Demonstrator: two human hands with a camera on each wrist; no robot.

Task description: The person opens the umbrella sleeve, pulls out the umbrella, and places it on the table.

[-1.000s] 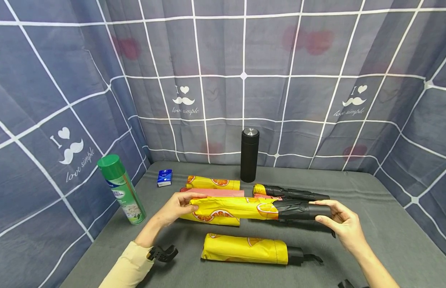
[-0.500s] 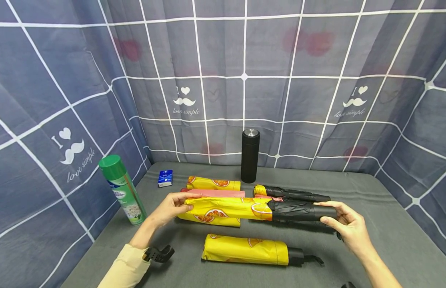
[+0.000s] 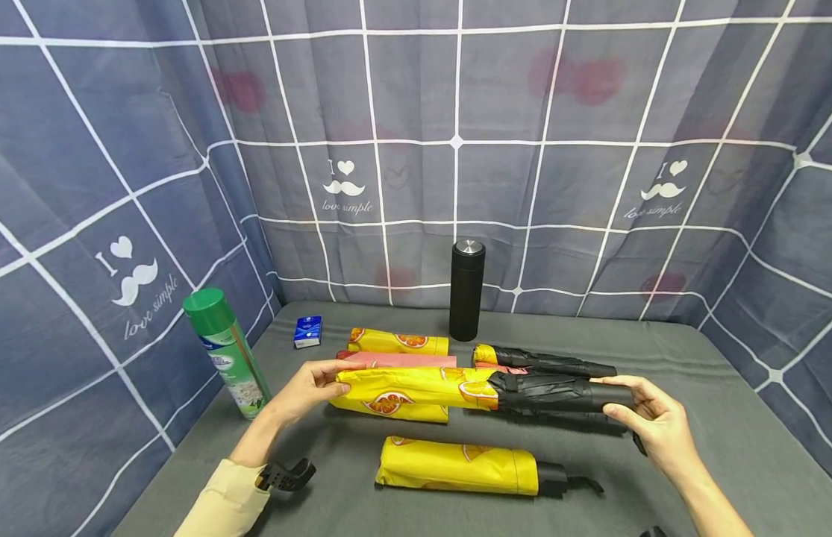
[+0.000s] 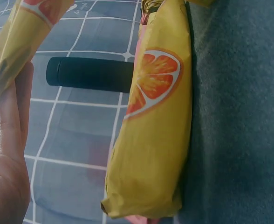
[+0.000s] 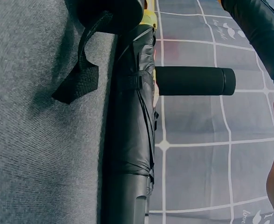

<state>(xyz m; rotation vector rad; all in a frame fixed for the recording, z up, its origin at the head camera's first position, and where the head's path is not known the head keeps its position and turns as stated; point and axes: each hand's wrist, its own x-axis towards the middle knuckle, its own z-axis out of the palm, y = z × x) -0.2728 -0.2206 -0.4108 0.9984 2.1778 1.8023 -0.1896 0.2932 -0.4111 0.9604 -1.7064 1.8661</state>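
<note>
A folded black umbrella [image 3: 557, 391] is held level above the table, its left part inside a yellow cover [image 3: 422, 386] printed with orange slices. My left hand [image 3: 300, 395] pinches the cover's left end, which also shows in the left wrist view as a yellow tube [image 4: 27, 28] above the fingers. Around the black handle at the other end, my right hand [image 3: 656, 421] has its thumb and fingers. In front on the table lies another umbrella in a yellow cover [image 3: 463, 466]. Behind, partly hidden, are yellow covers [image 3: 398, 341], a pink one [image 3: 416, 360] and black folded umbrellas [image 3: 563, 361].
A black thermos [image 3: 465, 298] with a silver top stands at the back. A green spray can [image 3: 229, 354] stands at the left, near a small blue box [image 3: 308, 332]. Grey cloth [image 3: 691, 358] covers the table; a grid-patterned curtain [image 3: 416, 179] encloses it.
My left hand has moved left with the cover, and my right hand slightly right with the handle. More of the black umbrella shows outside the cover.
</note>
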